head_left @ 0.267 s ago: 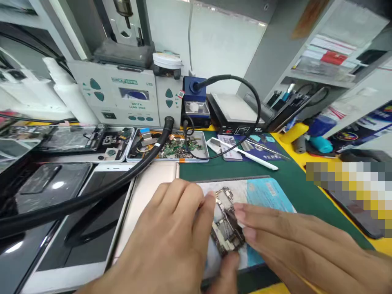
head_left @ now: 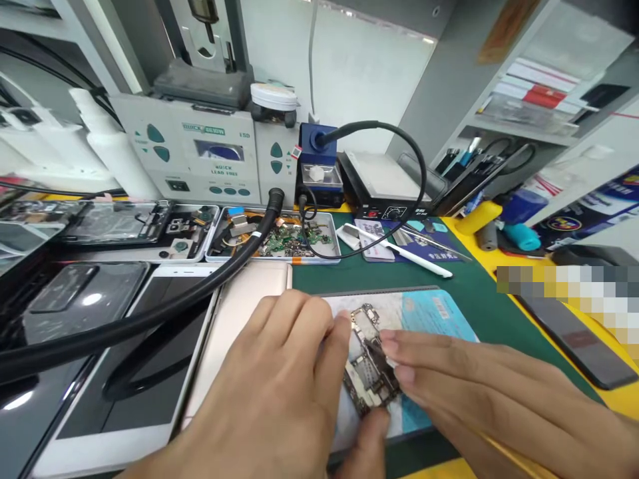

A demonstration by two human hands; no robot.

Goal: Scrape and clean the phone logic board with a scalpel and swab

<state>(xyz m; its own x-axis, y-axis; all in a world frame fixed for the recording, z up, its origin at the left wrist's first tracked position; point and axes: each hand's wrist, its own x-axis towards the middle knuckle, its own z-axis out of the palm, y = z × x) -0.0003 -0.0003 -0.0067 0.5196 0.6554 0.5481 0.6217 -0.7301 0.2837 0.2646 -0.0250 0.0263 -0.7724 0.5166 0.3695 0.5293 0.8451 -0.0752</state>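
The phone circuit board lies on a blue-and-white booklet over a green mat, which probably shields the worktop. The left hand pinches the board's edges between thumb and forefinger, seemingly for steadiness; the right hand has fingers together at its right side, any grip hidden.

We are facing a pale, smooth back wall that is gleaming along its upper edge, while grey shelving is rising on the right above a yellow table.
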